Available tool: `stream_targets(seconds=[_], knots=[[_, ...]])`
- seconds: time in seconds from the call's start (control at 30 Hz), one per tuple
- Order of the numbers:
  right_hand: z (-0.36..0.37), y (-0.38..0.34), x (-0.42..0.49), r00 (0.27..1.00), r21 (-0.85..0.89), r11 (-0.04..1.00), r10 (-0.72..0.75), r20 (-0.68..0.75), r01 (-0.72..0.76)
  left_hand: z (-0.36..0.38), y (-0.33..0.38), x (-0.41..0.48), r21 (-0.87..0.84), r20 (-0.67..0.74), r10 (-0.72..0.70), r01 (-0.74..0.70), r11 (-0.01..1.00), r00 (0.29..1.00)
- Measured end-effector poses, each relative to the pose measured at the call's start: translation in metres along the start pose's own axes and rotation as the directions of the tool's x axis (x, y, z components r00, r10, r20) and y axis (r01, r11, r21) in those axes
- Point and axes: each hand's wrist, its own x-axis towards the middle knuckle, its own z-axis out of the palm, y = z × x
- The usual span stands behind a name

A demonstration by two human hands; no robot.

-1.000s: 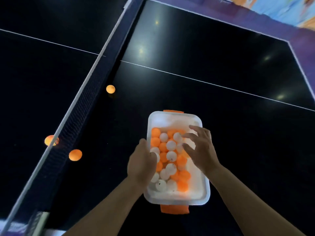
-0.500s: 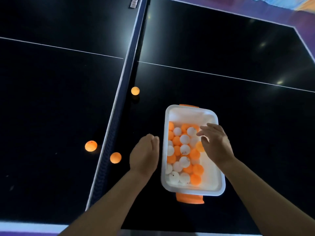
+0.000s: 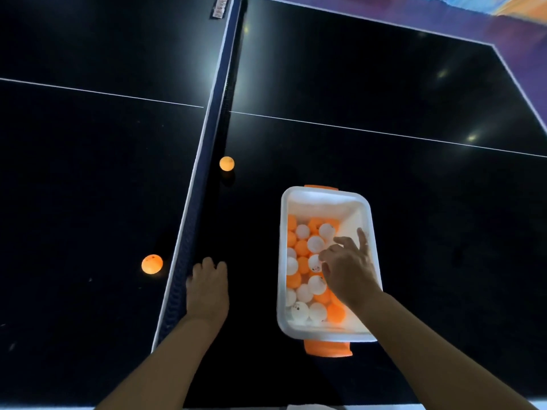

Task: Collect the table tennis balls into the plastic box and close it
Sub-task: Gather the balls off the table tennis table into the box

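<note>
A white plastic box point(image 3: 325, 198) with orange end clips stands open on the dark table, holding several orange and white balls point(image 3: 305, 261). My right hand point(image 3: 349, 270) hovers over the box's right half, fingers spread, nothing in it. My left hand point(image 3: 207, 288) rests palm down on the table left of the box, against the net, fingers curled; what lies under it is hidden. One loose orange ball point(image 3: 227, 163) sits just right of the net, beyond my left hand. Another orange ball point(image 3: 152, 264) lies on the net's left side.
The net point(image 3: 204, 179) runs from the near edge to the far edge, splitting the table point(image 3: 414, 202). White lines cross both halves. No lid is in view. A purple floor shows past the far right corner.
My left hand moved left from beside the box to the net, onto the spot where an orange ball lay; that ball no longer shows. My right hand stayed over the box.
</note>
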Motion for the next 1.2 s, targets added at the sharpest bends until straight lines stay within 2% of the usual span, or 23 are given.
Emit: stream_targets(seconds=[0.1, 0.17, 0.23, 0.3, 0.37, 0.43, 0.6, 0.73, 0.8, 0.97, 1.1, 1.2], knots=[[0.001, 0.001, 0.001, 0.999, 0.034, 0.999, -0.008, -0.039, 0.009, -0.016, 0.028, 0.008, -0.303, -0.208, -0.021, -0.044, 0.952, 0.978], [0.001, 0.003, 0.003, 0.998, 0.056, 0.998, -0.008, -0.058, 0.011, -0.035, 0.054, 0.011, -0.43, -0.374, 0.018, -0.19, 0.882, 0.927], [0.0, 0.006, 0.004, 0.997, 0.105, 0.994, -0.008, -0.079, 0.016, -0.055, 0.079, 0.01, -0.439, -0.473, 0.142, -0.372, 0.818, 0.87], [-0.002, 0.007, 0.006, 0.995, 0.177, 0.984, 0.008, -0.096, 0.009, -0.064, 0.098, 0.01, -0.397, -0.49, 0.291, -0.507, 0.765, 0.822], [-0.004, 0.01, 0.01, 0.993, 0.228, 0.974, 0.039, -0.108, -0.013, -0.063, 0.111, 0.016, -0.348, -0.457, 0.373, -0.548, 0.761, 0.808], [-0.005, 0.014, 0.013, 0.99, 0.25, 0.968, 0.062, -0.124, -0.029, -0.058, 0.116, 0.027, -0.297, -0.485, 0.375, -0.552, 0.779, 0.79], [-0.008, 0.022, 0.025, 0.981, 0.298, 0.954, 0.099, -0.168, -0.046, -0.064, 0.112, 0.064, -0.356, -0.542, 0.178, -0.416, 0.837, 0.821], [-0.001, 0.027, 0.042, 0.977, 0.345, 0.937, 0.118, -0.177, -0.051, -0.072, 0.101, 0.108, -0.448, -0.496, -0.002, -0.254, 0.857, 0.868], [0.001, 0.028, 0.053, 0.975, 0.387, 0.922, 0.111, -0.192, -0.029, -0.076, 0.094, 0.134, -0.44, -0.455, -0.033, -0.192, 0.877, 0.89], [0.002, 0.03, 0.08, 0.975, 0.432, 0.902, 0.076, -0.209, 0.023, -0.081, 0.082, 0.192, -0.203, -0.32, -0.02, -0.048, 0.978, 0.947], [0.001, 0.032, 0.095, 0.972, 0.47, 0.88, 0.051, -0.227, 0.064, -0.078, 0.076, 0.224, -0.091, -0.143, -0.084, 0.071, 0.993, 0.986], [0.002, 0.034, 0.1, 0.97, 0.498, 0.861, 0.025, -0.241, 0.101, -0.077, 0.07, 0.236, 0.035, -0.102, -0.083, 0.087, 0.996, 0.991]])
